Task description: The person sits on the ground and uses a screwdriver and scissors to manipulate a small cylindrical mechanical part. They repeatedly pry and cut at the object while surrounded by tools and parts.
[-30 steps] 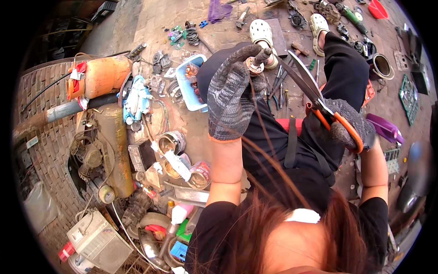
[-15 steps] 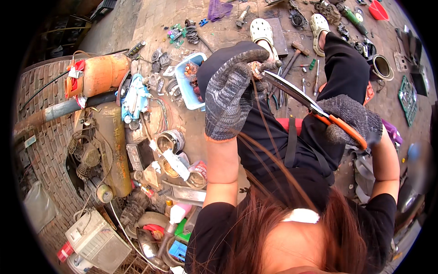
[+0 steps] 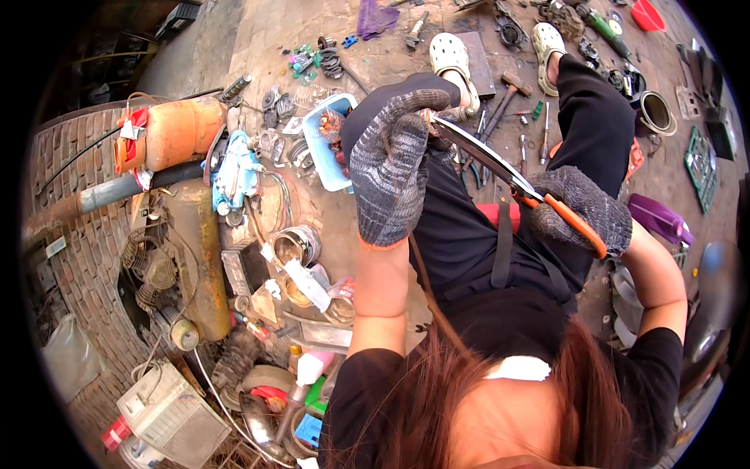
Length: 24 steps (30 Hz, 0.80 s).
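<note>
My left hand (image 3: pixel 389 168), in a grey knitted glove, is closed over my left knee. It pinches a small coppery metal piece (image 3: pixel 429 116), mostly covered by the fingers. My right hand (image 3: pixel 582 209), gloved alike, grips the orange handles of a long pair of shears (image 3: pixel 492 159) above my lap. Their blades slant up and left, and the tips meet the piece at my left fingertips. Whether the blades bite into it cannot be made out. Left of my knee, a light-blue plastic basket (image 3: pixel 333 185) holds reddish, coppery bits.
A hammer (image 3: pixel 512 84), screwdriver (image 3: pixel 545 129) and pliers lie on the ground between my feet. To the left are an orange gas cylinder (image 3: pixel 176 129), open cans (image 3: pixel 295 244) and scrap parts. A purple plastic thing (image 3: pixel 660 219) and a green grille (image 3: pixel 699 168) lie right.
My right hand has moved slightly left with the shears, and their tips have come closer in at my left fingertips. The left hand has turned a little, hiding more of the coppery piece.
</note>
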{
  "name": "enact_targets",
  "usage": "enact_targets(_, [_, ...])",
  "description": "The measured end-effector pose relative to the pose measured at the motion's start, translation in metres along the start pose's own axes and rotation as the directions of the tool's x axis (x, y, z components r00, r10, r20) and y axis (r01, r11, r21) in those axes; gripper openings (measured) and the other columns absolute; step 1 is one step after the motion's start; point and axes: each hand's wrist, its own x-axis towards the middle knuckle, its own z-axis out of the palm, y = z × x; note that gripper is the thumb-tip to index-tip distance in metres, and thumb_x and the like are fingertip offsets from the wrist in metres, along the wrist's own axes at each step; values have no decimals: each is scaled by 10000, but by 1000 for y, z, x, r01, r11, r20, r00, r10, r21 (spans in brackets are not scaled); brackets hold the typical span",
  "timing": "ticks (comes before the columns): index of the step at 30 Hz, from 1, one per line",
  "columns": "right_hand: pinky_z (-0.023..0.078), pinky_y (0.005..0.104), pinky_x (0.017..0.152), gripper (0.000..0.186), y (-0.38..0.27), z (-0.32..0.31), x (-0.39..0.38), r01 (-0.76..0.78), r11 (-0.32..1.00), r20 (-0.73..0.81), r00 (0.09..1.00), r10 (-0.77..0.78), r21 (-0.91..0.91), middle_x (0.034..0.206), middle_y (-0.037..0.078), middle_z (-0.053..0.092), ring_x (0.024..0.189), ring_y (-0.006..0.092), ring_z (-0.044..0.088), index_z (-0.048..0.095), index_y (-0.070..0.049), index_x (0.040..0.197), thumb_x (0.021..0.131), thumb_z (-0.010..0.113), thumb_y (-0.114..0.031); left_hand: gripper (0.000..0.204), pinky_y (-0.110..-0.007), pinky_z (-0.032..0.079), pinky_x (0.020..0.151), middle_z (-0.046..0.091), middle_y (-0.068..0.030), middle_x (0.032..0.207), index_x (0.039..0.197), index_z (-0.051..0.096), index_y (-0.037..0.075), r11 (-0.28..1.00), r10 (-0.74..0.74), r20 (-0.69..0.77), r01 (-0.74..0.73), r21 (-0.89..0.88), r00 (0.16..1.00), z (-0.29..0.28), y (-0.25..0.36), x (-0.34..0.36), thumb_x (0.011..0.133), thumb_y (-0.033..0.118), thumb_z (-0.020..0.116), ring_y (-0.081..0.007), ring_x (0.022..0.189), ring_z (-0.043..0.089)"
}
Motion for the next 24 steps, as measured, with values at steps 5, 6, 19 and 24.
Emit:
enact_targets(5, [446,334,625,250,-7,3,-5,-96,960,67,994,81,264,728,143,572,643,238,542,567,12,975,849,573,-204,341,-274,508,636,606,-162,988,1109,530,-40,981,-8,-33,2,-192,999,8,0,1,893,222,550,-184,816,605])
enact_targets(6, [448,337,631,249,-4,2,-7,-86,963,89,994,65,255,739,149,575,659,247,552,568,12,974,851,571,-205,343,-275,508,638,605,-164,992,1109,530,-38,965,-76,-18,68,-255,997,6,-2,1,891,225,554,-186,817,606])
enact_targets(19, [429,356,556,299,15,-10,-11,299,935,-42,949,-312,-193,655,158,553,584,350,515,579,26,931,786,609,-233,256,-315,549,660,599,-196,1012,1047,513,-22,1000,9,212,-7,-10,977,-10,2,11,844,104,603,-224,858,617])
enact_targets(24, [432,365,566,293,14,-19,-11,328,914,29,943,-331,-240,673,169,558,605,356,526,581,28,925,778,619,-222,220,-290,522,771,593,-130,1007,1025,518,-18,999,22,229,-13,-41,973,-8,9,11,818,-67,572,-183,891,600])
